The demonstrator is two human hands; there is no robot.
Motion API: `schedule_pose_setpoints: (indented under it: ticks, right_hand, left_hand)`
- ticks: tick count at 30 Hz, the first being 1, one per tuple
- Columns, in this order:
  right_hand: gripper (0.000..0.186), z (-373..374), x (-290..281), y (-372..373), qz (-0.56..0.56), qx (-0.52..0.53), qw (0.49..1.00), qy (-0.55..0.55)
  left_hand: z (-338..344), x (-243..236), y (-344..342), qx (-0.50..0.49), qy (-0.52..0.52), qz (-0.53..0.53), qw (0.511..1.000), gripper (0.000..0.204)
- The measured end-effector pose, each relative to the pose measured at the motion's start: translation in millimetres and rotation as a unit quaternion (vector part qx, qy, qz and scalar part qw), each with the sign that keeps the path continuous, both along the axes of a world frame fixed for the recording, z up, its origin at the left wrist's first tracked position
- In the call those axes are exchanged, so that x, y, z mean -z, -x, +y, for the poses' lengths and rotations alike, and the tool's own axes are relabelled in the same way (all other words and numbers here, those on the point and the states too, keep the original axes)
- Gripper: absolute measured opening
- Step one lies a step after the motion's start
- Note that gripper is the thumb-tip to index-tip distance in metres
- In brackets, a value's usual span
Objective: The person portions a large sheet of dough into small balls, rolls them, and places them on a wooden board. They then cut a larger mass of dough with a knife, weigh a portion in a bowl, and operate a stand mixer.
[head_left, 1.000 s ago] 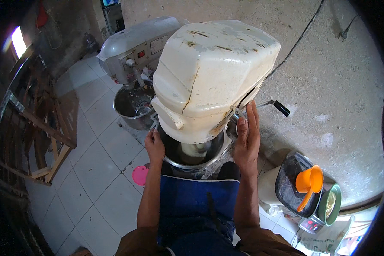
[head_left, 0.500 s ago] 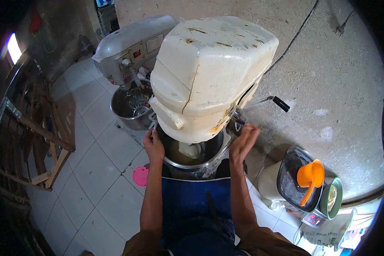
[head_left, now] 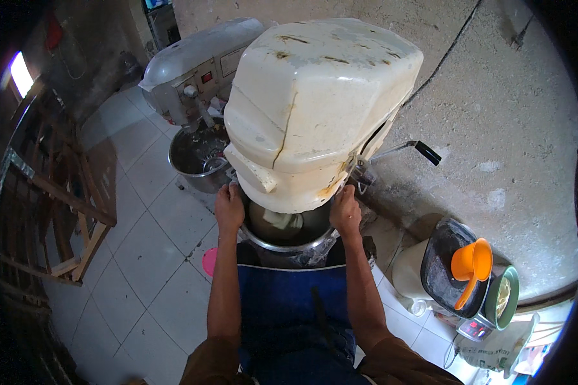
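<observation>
A large cream-coloured stand mixer (head_left: 321, 109) with rust streaks stands in front of me. Its metal mixing bowl (head_left: 291, 248) sits beneath the head, which hides the far part of the bowl. Inside lies a pale, smooth lump (head_left: 281, 222) that looks like dough. My left hand (head_left: 229, 206) is closed at the bowl's left side. Opposite it, my right hand (head_left: 345, 210) is closed on the bowl's right side. The exact parts under my fingers are hidden.
Behind on the left stands a grey mixer (head_left: 202, 67) with its own bowl (head_left: 199, 170). A lever with a black grip (head_left: 428, 153) sticks out right. An orange dipper (head_left: 472, 263) rests on a dark tray (head_left: 440, 282), beside a green bowl (head_left: 510, 301). Wooden frame (head_left: 93, 253) far left.
My right hand has come inward from beside the mixer onto the bowl's right side. My left hand has shifted slightly and stays at the bowl's left side.
</observation>
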State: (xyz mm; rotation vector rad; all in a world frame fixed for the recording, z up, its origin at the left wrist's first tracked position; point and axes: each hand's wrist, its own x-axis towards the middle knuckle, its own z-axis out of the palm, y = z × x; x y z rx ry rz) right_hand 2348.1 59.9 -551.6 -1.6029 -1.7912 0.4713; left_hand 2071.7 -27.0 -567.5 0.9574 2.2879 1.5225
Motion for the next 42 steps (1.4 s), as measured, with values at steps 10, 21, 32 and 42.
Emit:
schedule_pose_setpoints:
  ticks: [10, 21, 32, 42]
  right_hand:
    - [0.020, 4, 8, 2, 0.013, -0.030, 0.999, -0.037]
    - [0.022, 3, 1, 0, -0.003, -0.021, 1.000, -0.014]
    - [0.024, 2, 4, -3, 0.004, -0.035, 0.999, 0.004]
    - [0.025, 4, 10, -3, 0.021, -0.041, 0.999, -0.017]
  left_hand:
    - [-2, -15, -6, -0.062, 0.041, 0.079, 0.994, 0.044]
    - [-5, -20, -10, -0.066, 0.043, 0.084, 0.993, 0.044]
    - [-8, -28, -14, -0.063, 0.047, 0.061, 0.995, 0.045]
    - [-7, -24, -12, -0.082, 0.041, 0.088, 0.992, 0.044]
